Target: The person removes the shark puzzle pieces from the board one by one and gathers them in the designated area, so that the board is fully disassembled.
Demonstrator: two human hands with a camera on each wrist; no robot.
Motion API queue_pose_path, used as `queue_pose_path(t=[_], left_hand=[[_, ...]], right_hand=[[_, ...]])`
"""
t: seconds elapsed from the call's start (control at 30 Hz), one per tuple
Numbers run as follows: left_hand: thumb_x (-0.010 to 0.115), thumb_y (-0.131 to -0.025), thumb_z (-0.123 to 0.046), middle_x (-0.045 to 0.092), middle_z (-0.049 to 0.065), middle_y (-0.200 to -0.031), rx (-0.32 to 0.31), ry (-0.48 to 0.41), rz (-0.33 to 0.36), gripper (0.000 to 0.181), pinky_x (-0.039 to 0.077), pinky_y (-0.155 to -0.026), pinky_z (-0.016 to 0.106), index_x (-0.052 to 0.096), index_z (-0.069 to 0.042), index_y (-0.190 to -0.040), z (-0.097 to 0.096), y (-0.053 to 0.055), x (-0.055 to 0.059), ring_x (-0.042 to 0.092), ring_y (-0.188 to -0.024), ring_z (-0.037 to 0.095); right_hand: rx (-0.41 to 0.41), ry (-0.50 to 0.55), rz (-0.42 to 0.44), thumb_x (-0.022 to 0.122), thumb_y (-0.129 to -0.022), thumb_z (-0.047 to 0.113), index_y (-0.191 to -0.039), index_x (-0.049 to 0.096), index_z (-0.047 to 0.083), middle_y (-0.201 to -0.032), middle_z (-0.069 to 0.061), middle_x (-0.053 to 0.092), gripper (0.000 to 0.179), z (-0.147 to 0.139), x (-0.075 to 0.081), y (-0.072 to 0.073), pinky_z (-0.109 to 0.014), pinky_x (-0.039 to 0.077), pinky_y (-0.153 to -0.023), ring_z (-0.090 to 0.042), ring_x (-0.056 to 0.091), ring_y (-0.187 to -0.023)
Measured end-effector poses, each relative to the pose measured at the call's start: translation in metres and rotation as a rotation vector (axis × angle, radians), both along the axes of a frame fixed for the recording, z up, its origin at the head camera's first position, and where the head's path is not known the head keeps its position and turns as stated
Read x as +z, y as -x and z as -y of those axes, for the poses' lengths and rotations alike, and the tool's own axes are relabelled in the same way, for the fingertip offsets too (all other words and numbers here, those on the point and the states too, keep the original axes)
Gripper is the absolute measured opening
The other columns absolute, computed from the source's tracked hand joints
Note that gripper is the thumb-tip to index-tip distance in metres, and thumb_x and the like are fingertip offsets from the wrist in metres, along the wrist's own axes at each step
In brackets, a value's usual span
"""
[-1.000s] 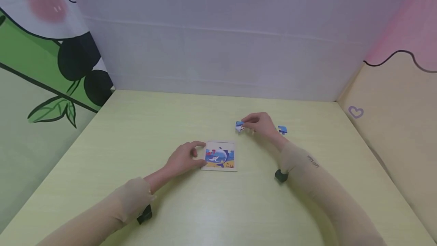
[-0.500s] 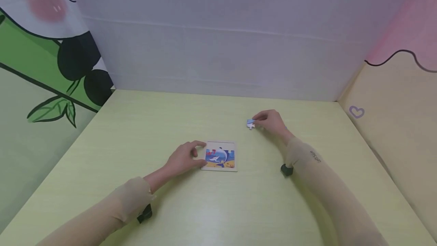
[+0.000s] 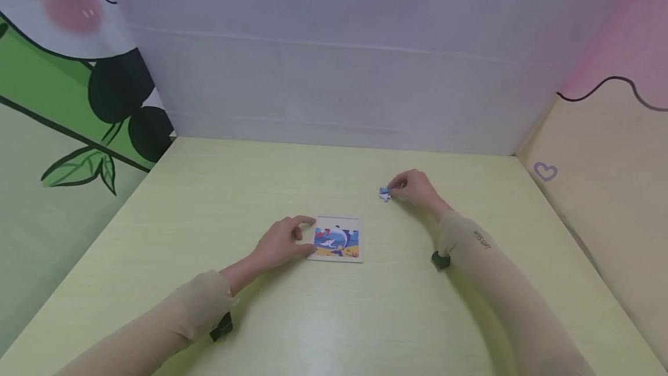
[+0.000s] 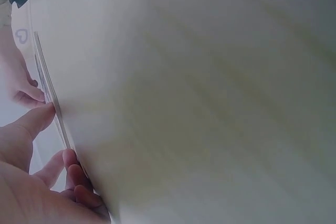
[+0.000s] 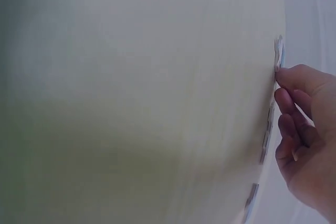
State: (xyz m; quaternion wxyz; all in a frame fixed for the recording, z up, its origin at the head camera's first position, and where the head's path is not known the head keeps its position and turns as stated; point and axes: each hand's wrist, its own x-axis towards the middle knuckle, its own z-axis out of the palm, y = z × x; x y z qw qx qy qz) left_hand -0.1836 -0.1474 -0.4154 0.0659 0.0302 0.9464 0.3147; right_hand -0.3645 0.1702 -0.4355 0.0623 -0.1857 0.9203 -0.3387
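Observation:
A square puzzle board (image 3: 334, 259) with a pale frame lies on the table; pieces in it show a whale over a sandy seabed, and its upper strip is bare. My left hand (image 3: 279, 242) holds the board by its left side, thumb near the lower corner and index finger near the upper one. Beyond the board, to the right, my right hand (image 3: 416, 187) pinches a blue and white puzzle piece (image 3: 384, 191) between thumb and fingertips, low over the table. In the right wrist view that piece (image 5: 279, 53) shows edge-on.
More puzzle pieces (image 5: 266, 137) lie on the table beneath and beside my right hand, hidden by it in the head view. A pale cloth wall (image 3: 334, 91) closes off the table's back edge, with printed panels on both sides.
My right hand has moved right with the puzzle piece, then slightly nearer. A blue piece visible earlier beside the right wrist is now covered. The left hand and board stay put.

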Motion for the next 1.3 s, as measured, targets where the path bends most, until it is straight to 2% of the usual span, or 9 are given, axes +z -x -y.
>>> queue_pose_path(t=[0.57, 1.03, 1.13, 1.3], left_hand=[[0.082, -0.08, -0.025, 0.057, 0.003, -0.086, -0.004, 0.012, -0.003, 0.059, 0.036, -0.066, 0.027, 0.061, -0.017, -0.134, 0.0, 0.002, -0.006, 0.048, -0.079, 0.017], [0.082, -0.08, -0.025, 0.058, 0.004, -0.087, -0.013, 0.007, -0.006, 0.06, 0.036, -0.067, 0.027, 0.06, -0.015, -0.135, 0.002, 0.003, -0.005, 0.048, -0.08, 0.017], [0.082, -0.08, -0.025, 0.057, 0.004, -0.087, -0.008, 0.003, -0.003, 0.06, 0.036, -0.067, 0.027, 0.06, -0.016, -0.135, 0.003, 0.002, -0.006, 0.047, -0.08, 0.017], [0.082, -0.08, -0.024, 0.058, 0.004, -0.088, -0.011, -0.007, -0.006, 0.06, 0.036, -0.067, 0.027, 0.06, -0.016, -0.135, 0.003, 0.002, -0.006, 0.048, -0.08, 0.017]], right_hand=[[0.004, 0.008, -0.011, 0.074, -0.088, 0.021, -0.102, 0.078, 0.013, -0.107, -0.009, 0.071, 0.017, -0.005, 0.0, -0.001, -0.028, 0.043, -0.075, -0.02, 0.055, -0.09], [0.029, -0.007, -0.036, 0.073, -0.089, 0.02, -0.103, 0.077, 0.012, -0.107, -0.009, 0.072, 0.017, -0.003, -0.004, 0.003, -0.029, 0.045, -0.075, -0.02, 0.058, -0.09], [0.025, -0.009, -0.024, 0.071, -0.09, 0.018, -0.107, 0.076, 0.012, -0.108, -0.008, 0.072, 0.018, 0.003, -0.002, -0.002, -0.031, 0.045, -0.079, -0.022, 0.057, -0.093], [0.035, 0.005, -0.038, 0.068, -0.092, 0.014, -0.109, 0.075, 0.012, -0.11, -0.008, 0.071, 0.018, 0.019, 0.005, -0.021, -0.033, 0.047, -0.082, -0.023, 0.059, -0.095]])
